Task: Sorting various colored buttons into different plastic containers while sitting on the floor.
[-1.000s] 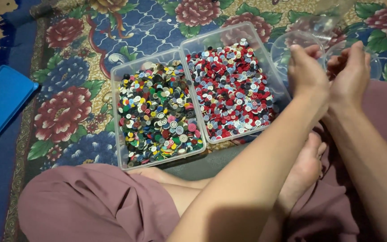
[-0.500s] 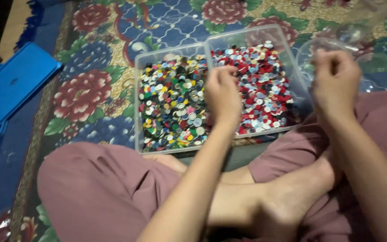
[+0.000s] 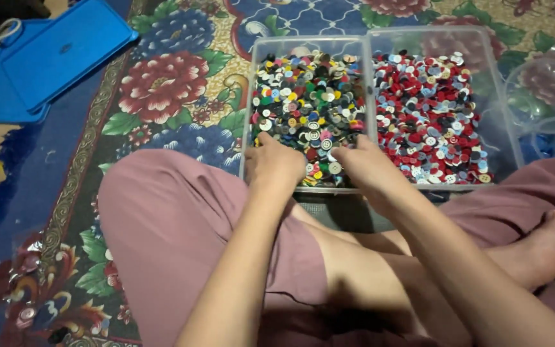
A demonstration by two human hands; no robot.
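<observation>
Across the flowered rug (image 3: 162, 90), both my hands dig into the mixed buttons.

My crossed legs (image 3: 181, 231) sit just behind the clear divided box (image 3: 367, 45), so it stays within easy reach. A blue lid (image 3: 52, 58) lies well left of the box, out of the way. Mixed-colour buttons (image 3: 309, 96) fill its left half, red, white and blue ones (image 3: 425, 115) its right. My left hand (image 3: 274, 164) and right hand (image 3: 364, 164) rest curled, fingertips buried in the mixed pile; what they pinch I cannot tell.
</observation>
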